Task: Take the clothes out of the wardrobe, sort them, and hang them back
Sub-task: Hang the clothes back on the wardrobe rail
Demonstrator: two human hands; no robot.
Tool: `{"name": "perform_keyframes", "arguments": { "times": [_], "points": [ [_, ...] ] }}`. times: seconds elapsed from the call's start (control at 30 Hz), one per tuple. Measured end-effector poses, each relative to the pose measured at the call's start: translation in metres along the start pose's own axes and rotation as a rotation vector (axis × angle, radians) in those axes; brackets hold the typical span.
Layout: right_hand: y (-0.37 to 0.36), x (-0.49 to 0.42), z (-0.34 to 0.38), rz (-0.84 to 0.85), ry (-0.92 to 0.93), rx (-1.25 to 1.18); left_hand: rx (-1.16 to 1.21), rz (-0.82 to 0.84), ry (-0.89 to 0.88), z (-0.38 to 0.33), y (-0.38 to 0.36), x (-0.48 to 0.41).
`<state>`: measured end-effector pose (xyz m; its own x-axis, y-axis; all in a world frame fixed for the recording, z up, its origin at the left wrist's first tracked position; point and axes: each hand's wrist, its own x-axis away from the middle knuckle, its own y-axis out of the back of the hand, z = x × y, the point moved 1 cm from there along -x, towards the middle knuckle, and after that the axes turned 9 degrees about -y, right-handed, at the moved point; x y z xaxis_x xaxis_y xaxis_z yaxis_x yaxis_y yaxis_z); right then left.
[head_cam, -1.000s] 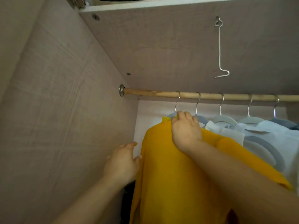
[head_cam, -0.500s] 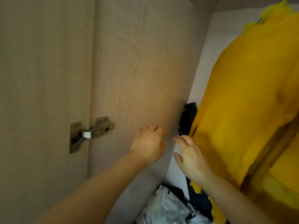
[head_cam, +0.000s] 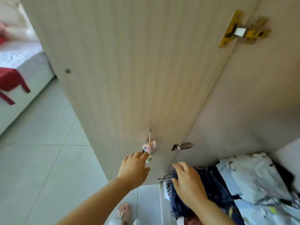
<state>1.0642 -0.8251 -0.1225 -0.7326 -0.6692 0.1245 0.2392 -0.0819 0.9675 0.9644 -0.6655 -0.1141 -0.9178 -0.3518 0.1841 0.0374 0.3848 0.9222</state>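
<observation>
As the wardrobe door point(head_cam: 129, 62) stands swung open and fills the middle of the view, pale wood grain from top to bottom, the grey tiled floor point(head_cam: 40, 143) spreads out to its left. To the right runs the wardrobe's inner side wall point(head_cam: 251, 95), and far left is a white bed point(head_cam: 21, 59) with a red stool point(head_cam: 11, 80) just in front of it.

Down in the lower right, on the wardrobe's bottom, lies the heap of clothes point(head_cam: 253, 179): pale printed fabric behind, a dark navy dotted garment point(head_cam: 215, 187) at the front edge.

Both bare arms reach in from below. The right hand point(head_cam: 188, 182) lies on top of that navy garment, its fingers point(head_cam: 180, 166) spread and released, pinching nothing. The left hand point(head_cam: 133, 168) is out at the door, fingers point(head_cam: 139, 155) straight and released too, their tips right at a small pink charm point(head_cam: 149, 147) that dangles from the door; whether they touch it, I cannot tell.

Two hinges join door and wall, an upper hinge point(head_cam: 240, 32) and a lower hinge point(head_cam: 182, 146). A foot point(head_cam: 124, 210) shows on the tiles at the bottom edge.
</observation>
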Motion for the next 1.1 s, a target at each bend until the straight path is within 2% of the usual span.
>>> {"name": "perform_keyframes", "arguments": {
  "times": [0.3,0.5,0.8,1.1],
  "points": [
    [-0.049,-0.012,0.197,0.205,0.553,0.026,0.094,-0.173,0.552,0.149,0.02,0.137],
    [-0.074,-0.036,0.326,0.23,0.769,0.076,0.15,-0.298,0.827,0.25,0.043,0.211],
    [-0.102,-0.091,0.524,0.209,0.866,0.132,0.21,-0.39,0.936,0.422,0.096,0.255],
    [-0.119,-0.16,0.667,0.209,0.858,0.199,0.23,-0.397,0.94,0.564,0.155,0.248]
  ]
}}
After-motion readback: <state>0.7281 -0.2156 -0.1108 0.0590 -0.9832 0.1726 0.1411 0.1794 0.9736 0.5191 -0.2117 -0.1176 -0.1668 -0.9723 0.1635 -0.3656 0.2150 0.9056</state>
